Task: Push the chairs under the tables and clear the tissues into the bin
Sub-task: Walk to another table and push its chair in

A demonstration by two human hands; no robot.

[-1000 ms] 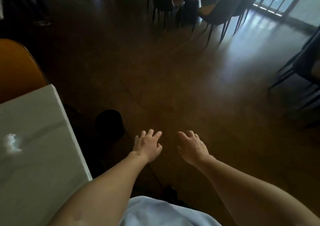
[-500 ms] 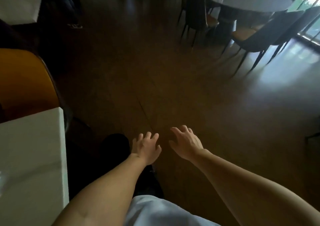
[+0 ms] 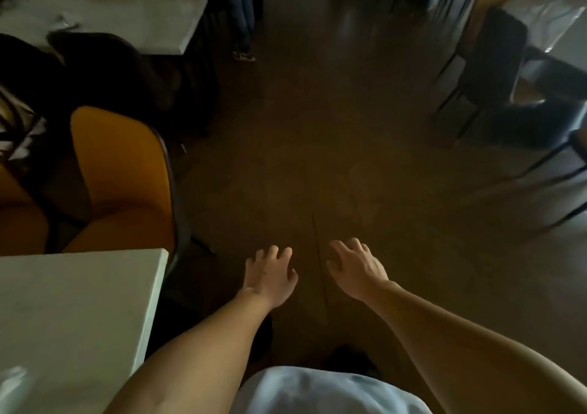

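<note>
Orange padded chair [image 3: 124,175] now fuller in view beside white marble table [image 3: 79,302]; left hand [image 3: 270,278], right hand [image 3: 359,270] stay empty, fingers loose; top right blurred

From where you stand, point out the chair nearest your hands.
The orange-seated chair beside the near white table's corner, just left of the left hand. The dark chairs sit far across the floor.

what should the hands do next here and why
Probably reach the left hand toward the back of the orange chair and push it in. Both hands hang open over bare floor, the right hand holding nothing either, and that chair sits beside the near white table, its seat exposed, not tucked under.
</note>
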